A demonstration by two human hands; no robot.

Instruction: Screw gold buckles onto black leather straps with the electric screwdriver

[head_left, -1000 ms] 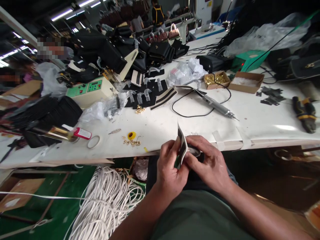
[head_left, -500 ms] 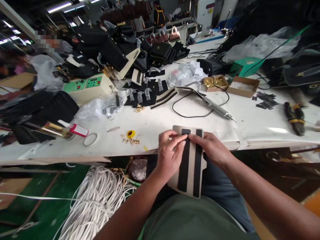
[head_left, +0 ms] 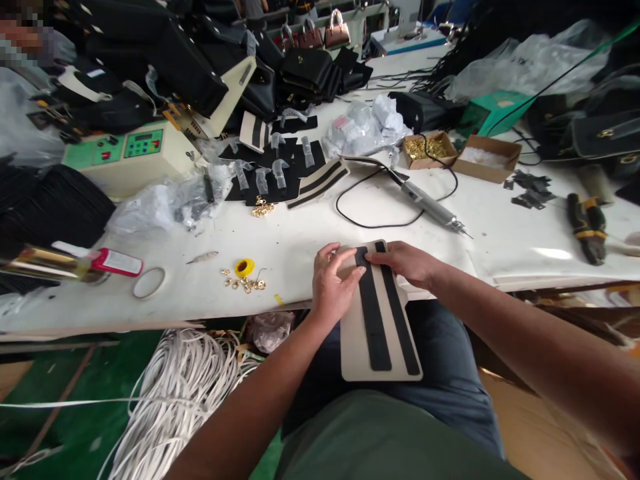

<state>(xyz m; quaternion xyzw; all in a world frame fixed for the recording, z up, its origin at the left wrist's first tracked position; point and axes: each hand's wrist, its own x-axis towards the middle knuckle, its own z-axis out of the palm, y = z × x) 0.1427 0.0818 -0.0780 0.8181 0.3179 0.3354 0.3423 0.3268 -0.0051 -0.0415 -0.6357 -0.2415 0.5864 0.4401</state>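
A beige bag panel (head_left: 355,347) with two dark strips running lengthwise lies tilted between the table edge and my lap. My left hand (head_left: 334,283) grips its upper left side, with the index finger and thumb near the top of the left dark strip (head_left: 376,333). From the other side, my right hand (head_left: 407,263) holds the upper right edge, its thumb pressed on the panel close to the left fingertips. The fingers under the panel are hidden. On the table beyond lies a similar striped panel (head_left: 320,183).
A grey electric screwdriver (head_left: 433,208) with a looped black cord lies ahead. Pliers (head_left: 586,230) rest at right. Small gold fittings (head_left: 245,285) sit by a yellow ring (head_left: 245,268). A red-labelled bottle (head_left: 117,261) and a tape roll (head_left: 149,283) are at left.
My view has shifted, so the table things appear further left and higher. The panel has turned, its lower end now more to the right; both hands still hold its upper part.
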